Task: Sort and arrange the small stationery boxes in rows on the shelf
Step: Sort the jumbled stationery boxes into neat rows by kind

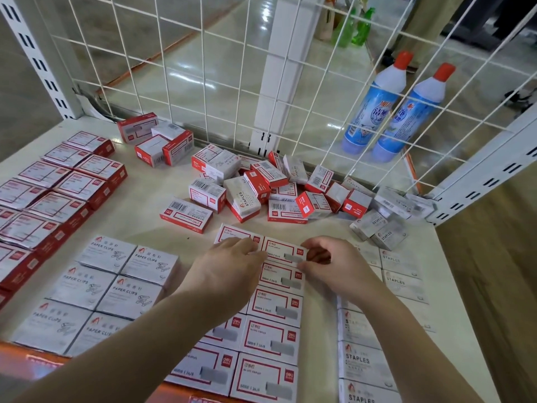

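Between my two hands lies a red-and-white staple box (283,251), at the far end of a double row of like boxes (271,338). My left hand (229,269) pinches its left edge and my right hand (328,264) pinches its right edge. A second box (235,232) lies just to its left, partly under my left fingers. White paper clip boxes (116,283) lie in rows to the left. A row of white STAPLES boxes (363,359) runs down the right. An unsorted heap of small boxes (261,187) fills the back of the cream shelf (139,222).
Flat red-edged boxes (58,184) lie in rows at the far left. A white wire grid (220,68) closes the back of the shelf, with two blue bottles (401,112) behind it. The orange front lip (17,359) runs along the near edge.
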Demonstrator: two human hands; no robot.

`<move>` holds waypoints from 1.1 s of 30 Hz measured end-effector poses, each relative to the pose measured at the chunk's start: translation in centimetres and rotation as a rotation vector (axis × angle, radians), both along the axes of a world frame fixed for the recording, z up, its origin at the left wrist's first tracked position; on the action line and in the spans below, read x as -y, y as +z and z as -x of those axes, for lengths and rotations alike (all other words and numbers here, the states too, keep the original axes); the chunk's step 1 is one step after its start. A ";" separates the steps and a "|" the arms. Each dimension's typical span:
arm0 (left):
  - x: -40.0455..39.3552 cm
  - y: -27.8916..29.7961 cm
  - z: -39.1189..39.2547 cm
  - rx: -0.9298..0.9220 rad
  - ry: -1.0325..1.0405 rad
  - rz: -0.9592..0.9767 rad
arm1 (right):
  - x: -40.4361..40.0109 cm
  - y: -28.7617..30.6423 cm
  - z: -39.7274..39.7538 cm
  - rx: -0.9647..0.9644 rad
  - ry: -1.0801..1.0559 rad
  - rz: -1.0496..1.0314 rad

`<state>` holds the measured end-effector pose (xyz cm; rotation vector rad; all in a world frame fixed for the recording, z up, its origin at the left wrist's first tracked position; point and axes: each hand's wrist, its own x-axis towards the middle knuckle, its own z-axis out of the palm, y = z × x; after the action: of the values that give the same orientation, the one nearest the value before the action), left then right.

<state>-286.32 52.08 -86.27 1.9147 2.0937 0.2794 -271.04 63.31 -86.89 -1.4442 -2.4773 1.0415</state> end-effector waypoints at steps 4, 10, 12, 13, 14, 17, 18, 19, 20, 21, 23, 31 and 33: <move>-0.4 0.1 0.0 -0.005 0.016 0.004 | 0.3 -0.1 0.0 0.014 -0.021 -0.010; -1.2 0.1 -0.2 -0.024 0.021 0.027 | 0.3 -0.3 -0.2 -0.002 -0.044 -0.048; -1.3 0.1 -0.3 -0.019 0.013 0.020 | 0.1 -0.2 -0.3 -0.062 -0.100 -0.092; -1.4 0.1 -0.4 -0.014 0.011 0.024 | -0.1 -0.2 -0.4 -0.086 -0.127 -0.136; -1.5 0.1 -0.5 -0.005 0.013 0.034 | -0.4 -0.1 -0.5 -0.105 -0.153 -0.182; -2.1 0.0 -0.4 0.050 0.055 0.067 | -1.9 -0.1 -0.6 -0.123 -0.215 -0.273; -2.3 0.1 -0.3 0.061 0.067 0.066 | -2.4 -0.1 -0.4 -0.114 -0.224 -0.292; -2.4 0.1 -0.3 0.065 0.070 0.062 | -2.9 -0.2 -0.2 -0.103 -0.228 -0.302; -2.5 0.1 -0.4 0.065 0.068 0.055 | -3.4 -0.2 0.0 -0.094 -0.227 -0.298; -2.5 0.1 -0.5 0.064 0.061 0.048 | -3.9 -0.1 0.4 -0.087 -0.222 -0.282; -2.6 0.1 -0.7 0.052 0.043 0.033 | -4.6 0.1 1.0 -0.071 -0.192 -0.236; -2.5 0.1 -0.4 0.070 0.051 0.016 | -6.0 1.6 1.9 -0.048 -0.048 -0.110; -2.3 0.0 -0.5 0.075 0.054 0.013 | -6.1 1.4 1.5 -0.008 -0.037 -0.113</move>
<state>-285.87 54.41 -86.28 1.8135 2.0955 0.3424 -272.58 69.41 -85.46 -1.4439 -2.4502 0.8831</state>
